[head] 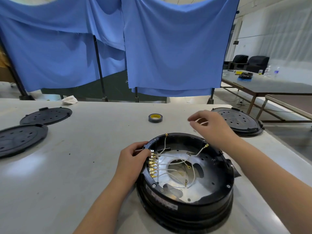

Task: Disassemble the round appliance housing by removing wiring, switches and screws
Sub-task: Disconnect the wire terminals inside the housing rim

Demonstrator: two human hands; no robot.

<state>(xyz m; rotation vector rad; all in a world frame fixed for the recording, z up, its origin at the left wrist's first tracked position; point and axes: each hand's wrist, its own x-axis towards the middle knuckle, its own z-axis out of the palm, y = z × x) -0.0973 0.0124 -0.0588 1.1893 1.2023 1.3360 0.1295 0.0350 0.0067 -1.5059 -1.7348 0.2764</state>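
1. The round housing (185, 174) sits open side up on the grey table (84, 166), at about 5 o'clock from the table's centre and nearest the person.
2. The left hand (135, 157) bears on the housing rim at 9 o'clock, fingers curled closed on the rim beside the terminal strip (152, 166); the strip's brass connectors are still seated in a row.
3. The right hand (209, 125) hovers beyond the rim at 1 o'clock, clear of the housing. Its fingers are drawn together on a short white wire (201, 121); how firm the pinch is cannot be told.
4. White leads (170, 163) still cross the foil-lined interior; several end loose in ring lugs.
5. Judgement: wiring removal is in hand, with a freed lead being set aside. Rim screws (154, 185) remain in place.
6. Next move calls for releasing the wire on the table, then pulling the remaining connectors off the strip one by one while the left hand steadies the housing.
7. Three black cover plates and a tape roll (155, 117) lie well apart.
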